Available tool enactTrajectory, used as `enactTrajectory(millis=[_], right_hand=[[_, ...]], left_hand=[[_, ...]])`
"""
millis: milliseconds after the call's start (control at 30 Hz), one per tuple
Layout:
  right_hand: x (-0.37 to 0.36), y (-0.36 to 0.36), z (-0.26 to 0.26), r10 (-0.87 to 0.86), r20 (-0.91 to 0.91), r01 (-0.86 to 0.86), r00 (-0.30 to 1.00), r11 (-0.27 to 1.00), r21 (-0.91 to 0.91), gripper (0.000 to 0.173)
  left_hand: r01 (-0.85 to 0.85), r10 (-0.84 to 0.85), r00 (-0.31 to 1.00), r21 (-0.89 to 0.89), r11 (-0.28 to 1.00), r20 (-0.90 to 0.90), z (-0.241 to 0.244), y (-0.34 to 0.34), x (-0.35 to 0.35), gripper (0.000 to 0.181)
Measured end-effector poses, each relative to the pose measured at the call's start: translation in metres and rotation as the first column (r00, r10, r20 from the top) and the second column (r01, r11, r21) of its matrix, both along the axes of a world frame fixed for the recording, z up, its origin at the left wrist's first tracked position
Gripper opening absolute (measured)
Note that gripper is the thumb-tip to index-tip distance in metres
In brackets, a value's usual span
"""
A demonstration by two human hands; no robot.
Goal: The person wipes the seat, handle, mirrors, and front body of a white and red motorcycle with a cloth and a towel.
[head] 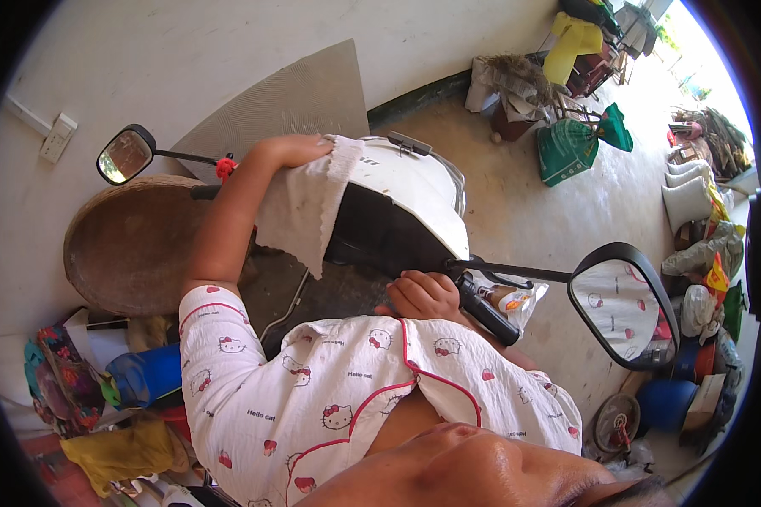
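Note:
My left hand [301,150] is laid over a whitish cloth [307,196] with ragged edges, against the white front body panel [412,174] of a motor scooter; its fingertips are hidden. The cloth hangs over the scooter's dark inner panel [380,228]. My right hand [423,295] has its fingers curled in front of my chest, beside the black right handlebar grip [491,310]; nothing shows in it, though its palm is hidden. The right rear-view mirror [624,314] reflects the printed shirt. The left rear-view mirror [125,155] stands beyond my left forearm.
Left of the scooter is a large round brown basket [133,244]. A grey patterned board [292,95] leans on the wall. A green bag [567,149] sits on the floor ahead to the right. White sacks [688,196] and a blue container [666,405] line the right side.

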State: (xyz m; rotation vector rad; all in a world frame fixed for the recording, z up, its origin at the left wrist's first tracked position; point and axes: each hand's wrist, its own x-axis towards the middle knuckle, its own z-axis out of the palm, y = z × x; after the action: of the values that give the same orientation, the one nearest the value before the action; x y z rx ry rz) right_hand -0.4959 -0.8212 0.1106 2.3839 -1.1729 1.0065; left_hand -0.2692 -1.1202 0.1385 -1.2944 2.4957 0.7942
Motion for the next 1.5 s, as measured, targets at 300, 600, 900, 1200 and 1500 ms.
enactTrajectory(millis=[300, 600, 900, 1200, 1500], right_hand=[[-0.004, -0.002, 0.003, -0.005, -0.055, 0.006, 0.998, 1.000, 0.017, 0.032], [-0.010, -0.005, -0.002, 0.031, -0.087, -0.032, 0.996, 0.999, -0.011, 0.015], [-0.009, -0.004, -0.013, 0.000, -0.095, -0.005, 0.995, 0.998, -0.055, 0.014], [-0.029, 0.005, 0.012, 0.153, 0.021, -0.154, 0.988, 0.965, 0.213, 0.031], [-0.186, 0.064, 0.056, -0.135, 0.473, -0.371, 0.871, 0.449, 0.813, 0.028]], left_hand=[[0.376, -0.363, 0.919, -0.064, 0.924, 0.154, 0.046, 0.076, -0.110, 0.059], [0.396, -0.390, 0.918, 0.077, 0.915, -0.077, 0.026, 0.025, -0.057, 0.074], [0.080, -0.087, 0.995, 0.119, 0.990, 0.052, 0.003, -0.002, -0.035, 0.073], [0.560, -0.563, 0.826, -0.092, 0.824, -0.018, 0.041, 0.094, -0.127, 0.066], [0.414, -0.472, 0.881, -0.501, 0.760, 0.011, 0.045, 0.151, -0.098, 0.058]])
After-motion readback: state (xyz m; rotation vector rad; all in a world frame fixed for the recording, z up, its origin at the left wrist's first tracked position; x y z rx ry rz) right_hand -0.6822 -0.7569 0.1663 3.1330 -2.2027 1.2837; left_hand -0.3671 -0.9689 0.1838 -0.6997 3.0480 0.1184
